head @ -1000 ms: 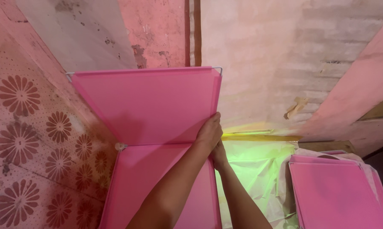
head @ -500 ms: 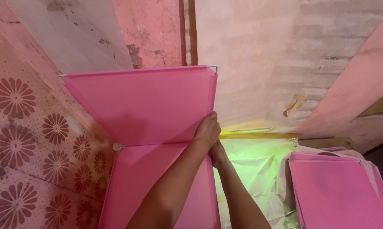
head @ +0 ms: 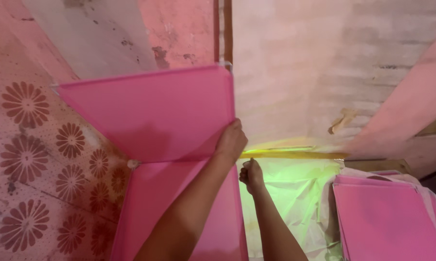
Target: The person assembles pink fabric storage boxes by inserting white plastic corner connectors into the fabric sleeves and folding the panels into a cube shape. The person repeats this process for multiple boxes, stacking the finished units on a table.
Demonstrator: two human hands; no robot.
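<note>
Head view: left hand (head: pixel 231 140) closed over the right edge of the upper pink panel (head: pixel 150 108), fingers wrapped round it. Right hand (head: pixel 251 175) fisted just below, at the right edge of the lower pink panel (head: pixel 179 212); what it grips cannot be told. Both panels meet at a white corner connector (head: pixel 132 164). Stack of pink panels (head: pixel 387 220) lies right of the hands on pale plastic sheeting (head: pixel 290 193).

Single head-worn view, looking down and forward along the person's own forearms, close above the pink panel (head: pixel 150 113); floral-patterned floor (head: pixel 29 159) left of it, plastered wall (head: pixel 300 72) beyond
</note>
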